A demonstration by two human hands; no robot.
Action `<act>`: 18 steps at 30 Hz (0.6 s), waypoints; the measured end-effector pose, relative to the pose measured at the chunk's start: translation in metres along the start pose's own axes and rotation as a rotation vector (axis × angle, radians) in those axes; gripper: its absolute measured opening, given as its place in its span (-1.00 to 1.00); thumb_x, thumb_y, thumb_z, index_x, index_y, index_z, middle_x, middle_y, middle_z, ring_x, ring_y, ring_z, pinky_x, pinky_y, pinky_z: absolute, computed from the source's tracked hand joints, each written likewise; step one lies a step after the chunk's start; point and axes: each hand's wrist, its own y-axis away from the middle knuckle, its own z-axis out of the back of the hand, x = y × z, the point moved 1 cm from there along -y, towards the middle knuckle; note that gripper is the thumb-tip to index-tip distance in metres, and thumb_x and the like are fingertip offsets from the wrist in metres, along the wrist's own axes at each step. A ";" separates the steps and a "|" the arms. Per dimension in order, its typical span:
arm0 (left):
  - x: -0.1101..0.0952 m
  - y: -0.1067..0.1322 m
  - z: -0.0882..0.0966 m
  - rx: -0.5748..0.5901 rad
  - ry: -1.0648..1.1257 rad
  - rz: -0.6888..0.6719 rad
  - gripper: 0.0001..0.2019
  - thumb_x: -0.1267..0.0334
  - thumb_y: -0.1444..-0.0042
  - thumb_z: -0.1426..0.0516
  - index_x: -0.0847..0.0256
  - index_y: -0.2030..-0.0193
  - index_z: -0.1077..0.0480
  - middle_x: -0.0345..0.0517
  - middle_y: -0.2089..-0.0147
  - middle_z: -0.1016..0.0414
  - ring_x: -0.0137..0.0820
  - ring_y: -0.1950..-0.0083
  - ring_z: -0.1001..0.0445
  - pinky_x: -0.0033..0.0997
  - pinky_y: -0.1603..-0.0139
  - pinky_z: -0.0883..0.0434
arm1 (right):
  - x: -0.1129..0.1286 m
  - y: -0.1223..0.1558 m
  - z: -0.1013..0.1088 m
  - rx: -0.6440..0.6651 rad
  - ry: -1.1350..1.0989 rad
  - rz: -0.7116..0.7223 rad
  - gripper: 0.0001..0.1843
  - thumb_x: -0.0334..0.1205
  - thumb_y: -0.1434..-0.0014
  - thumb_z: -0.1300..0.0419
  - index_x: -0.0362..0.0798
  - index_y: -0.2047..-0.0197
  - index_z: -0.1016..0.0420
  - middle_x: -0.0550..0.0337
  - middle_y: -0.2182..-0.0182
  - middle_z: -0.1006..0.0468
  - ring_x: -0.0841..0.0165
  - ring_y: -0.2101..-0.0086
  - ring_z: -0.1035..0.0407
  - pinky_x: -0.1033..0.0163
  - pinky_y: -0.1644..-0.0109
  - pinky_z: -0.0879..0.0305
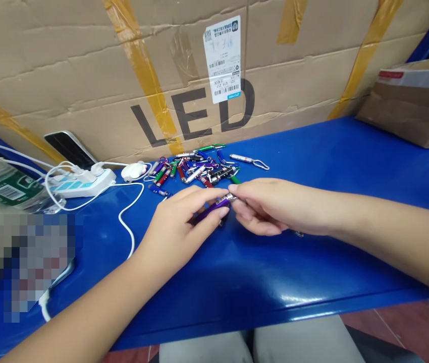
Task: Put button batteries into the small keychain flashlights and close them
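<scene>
A small purple keychain flashlight [214,207] with a silver end is held over the blue table [214,282]. My left hand [178,219] is closed around its purple body, thumb and fingers on either side. With thumb and fingertips my right hand [271,204] pinches the silver end, partly hiding it. A bit of metal clip [299,234] shows below the right hand; what it belongs to is hidden. Just beyond the hands lies a pile of similar small flashlights [195,170] in red, green, blue, black, silver and purple. One silver flashlight [242,158] with a carabiner clip lies apart to the right.
A large cardboard box [275,65] marked LED stands along the back. At left are a white power strip [86,184], cables, a dark phone [69,148] and a large plastic bottle [10,186]. An open carton [407,106] sits at back right.
</scene>
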 end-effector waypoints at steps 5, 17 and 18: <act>0.004 0.001 -0.005 0.017 0.245 0.149 -0.82 0.22 -0.18 -0.17 0.12 0.09 -0.52 -0.16 0.28 -0.58 -0.41 0.32 -0.54 -0.44 0.30 -0.50 | -0.001 0.001 -0.004 -0.177 0.308 0.132 -0.47 -0.03 -0.38 0.20 -0.03 0.58 -0.18 0.28 0.72 -0.26 0.45 0.62 -0.14 0.30 0.47 -0.09; 0.004 -0.002 -0.002 0.007 0.448 0.312 -0.90 0.27 -0.14 -0.19 0.19 0.23 -0.52 -0.19 0.34 -0.58 -0.46 0.42 -0.49 -0.46 0.36 -0.47 | -0.004 0.005 -0.001 -0.343 0.849 0.329 -0.58 0.10 -0.34 0.10 -0.04 0.37 -0.28 0.21 0.54 -0.38 0.38 0.53 -0.20 0.29 0.43 0.02; 0.006 -0.002 -0.001 0.011 0.486 0.337 -0.89 0.26 -0.14 -0.19 0.19 0.23 -0.52 -0.21 0.36 -0.57 -0.48 0.45 -0.47 -0.47 0.40 -0.45 | -0.003 0.005 0.002 -0.366 0.922 0.350 -0.61 0.10 -0.30 0.03 -0.04 0.34 -0.30 0.20 0.54 -0.39 0.37 0.53 -0.21 0.29 0.44 0.05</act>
